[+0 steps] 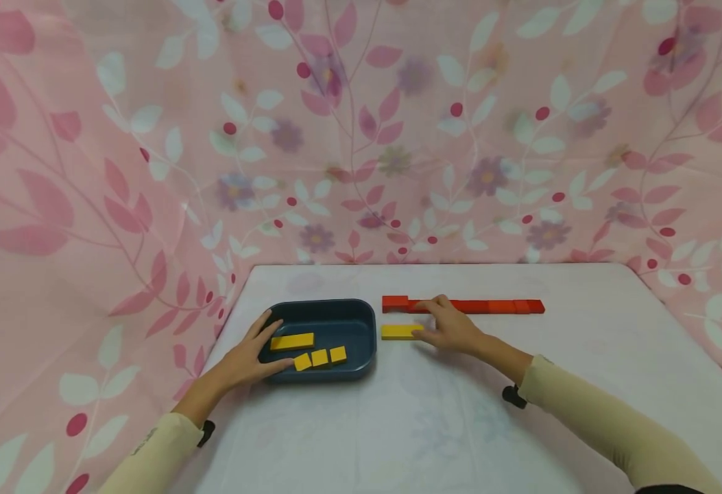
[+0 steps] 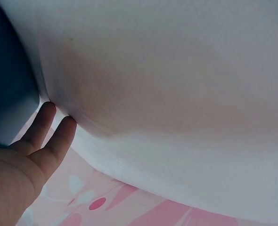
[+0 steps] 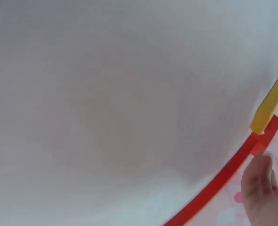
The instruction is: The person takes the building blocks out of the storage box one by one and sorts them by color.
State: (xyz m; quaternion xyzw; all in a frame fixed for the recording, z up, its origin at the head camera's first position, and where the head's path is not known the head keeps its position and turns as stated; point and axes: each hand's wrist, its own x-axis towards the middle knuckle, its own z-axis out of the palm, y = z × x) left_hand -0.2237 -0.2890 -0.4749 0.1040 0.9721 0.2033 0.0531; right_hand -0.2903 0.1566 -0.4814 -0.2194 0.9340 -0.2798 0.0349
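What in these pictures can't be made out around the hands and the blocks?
- Head view: the right hand covers part of the red row; its contact with the yellow block is unclear.
- Left wrist view: the tray is cut off by the edge, its contents unseen.
- Right wrist view: fingers blurred, cropped.

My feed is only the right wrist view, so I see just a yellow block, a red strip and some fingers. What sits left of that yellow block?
Observer: A dark blue tray stands just left of the yellow block, on the white table.
Operator: Anything in the tray?
Observer: Four yellow pieces: one long bar and three small squares in a row in front of it.
Operator: Where is the other hand?
Observer: The left hand rests on the tray's left edge, thumb over the front rim, fingers straight.
Operator: And the right one?
Observer: The right hand lies flat between the yellow block and the red row, fingertips at the block's right end.
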